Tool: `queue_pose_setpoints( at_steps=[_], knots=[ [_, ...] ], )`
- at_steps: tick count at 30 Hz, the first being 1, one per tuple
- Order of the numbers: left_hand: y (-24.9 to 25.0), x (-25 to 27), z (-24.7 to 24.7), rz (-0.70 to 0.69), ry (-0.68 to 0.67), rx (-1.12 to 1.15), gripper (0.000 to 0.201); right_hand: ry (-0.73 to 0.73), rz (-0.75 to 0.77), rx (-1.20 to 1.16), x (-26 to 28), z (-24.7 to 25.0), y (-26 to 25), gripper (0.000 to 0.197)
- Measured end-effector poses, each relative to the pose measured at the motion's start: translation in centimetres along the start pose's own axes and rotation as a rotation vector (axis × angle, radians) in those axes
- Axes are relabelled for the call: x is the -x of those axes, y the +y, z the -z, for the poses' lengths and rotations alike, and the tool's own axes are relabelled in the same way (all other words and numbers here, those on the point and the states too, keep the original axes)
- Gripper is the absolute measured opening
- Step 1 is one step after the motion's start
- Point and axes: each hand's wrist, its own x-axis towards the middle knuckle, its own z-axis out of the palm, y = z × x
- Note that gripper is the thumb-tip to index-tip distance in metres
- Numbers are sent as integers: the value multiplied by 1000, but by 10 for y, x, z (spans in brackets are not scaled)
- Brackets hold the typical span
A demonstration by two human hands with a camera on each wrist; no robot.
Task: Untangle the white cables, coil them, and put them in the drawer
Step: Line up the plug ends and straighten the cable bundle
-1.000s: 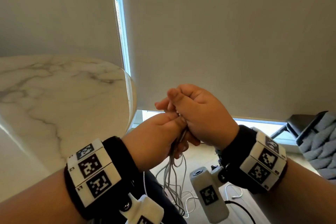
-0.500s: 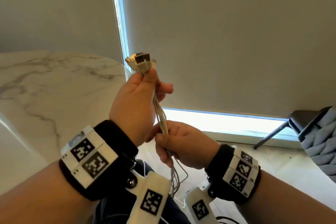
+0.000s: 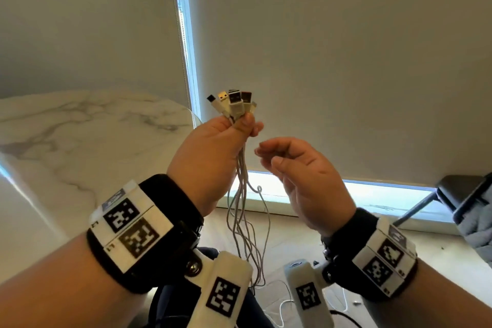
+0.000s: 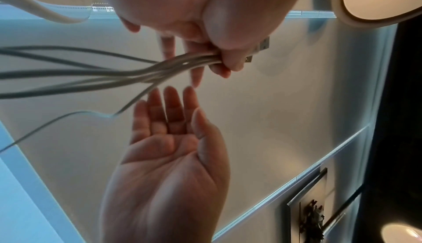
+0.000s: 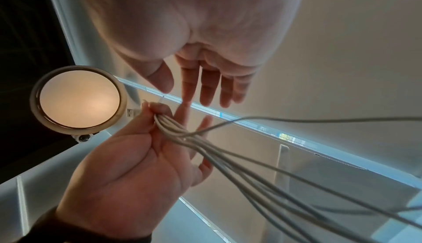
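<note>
My left hand (image 3: 213, 152) is raised and grips a bundle of several white cables (image 3: 241, 194) just under their USB plugs (image 3: 234, 104), which fan out above the thumb. The cables hang down from the fist toward the floor. In the left wrist view the cables (image 4: 137, 73) run off to the left from the pinching fingers (image 4: 219, 61). My right hand (image 3: 300, 176) hovers just right of the bundle, fingers relaxed and slightly bent, holding nothing; its open palm (image 4: 164, 156) shows in the left wrist view. The right wrist view shows the left hand (image 5: 137, 156) clasping the cables (image 5: 228, 156). No drawer is in view.
A round marble table (image 3: 80, 141) stands at the left. Roller blinds (image 3: 346, 61) cover the window ahead. A dark chair (image 3: 458, 194) with a grey knit throw (image 3: 479, 234) is at the right. Another white cable (image 3: 282, 306) lies on the floor below. A round ceiling lamp (image 5: 78, 99) is overhead.
My left hand rose with the plug ends. My right hand, which gripped the cables lower down half a second ago, has let go and now hovers beside them with loose fingers.
</note>
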Motion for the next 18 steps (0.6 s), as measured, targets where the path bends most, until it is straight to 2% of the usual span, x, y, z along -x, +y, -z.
queue_pose_setpoints(
  at_steps=[2, 4, 6, 8, 11, 14, 18],
  knots=[
    [2, -2, -1, -19, 11, -24, 36, -22, 42, 10, -6, -2, -7, 29],
    [7, -4, -3, -3, -22, 10, 32, -154, 18, -50, -15, -9, -11, 29],
    [12, -7, -5, 21, -68, 52, 29, -333, -124, -238, -23, -16, -14, 27],
    [16, -14, -3, 5, -58, 55, 30, -476, -305, -506, -28, -19, -15, 28],
    [19, -23, 4, -76, 13, 1, 35, -620, -403, -683, -20, -24, -10, 27],
    [20, -27, 9, -122, 56, 50, 32, -705, -415, -809, -4, -35, -1, 26],
    [15, -31, 9, -101, 83, 130, 36, -763, -459, -953, 14, -46, 6, 21]
  ],
)
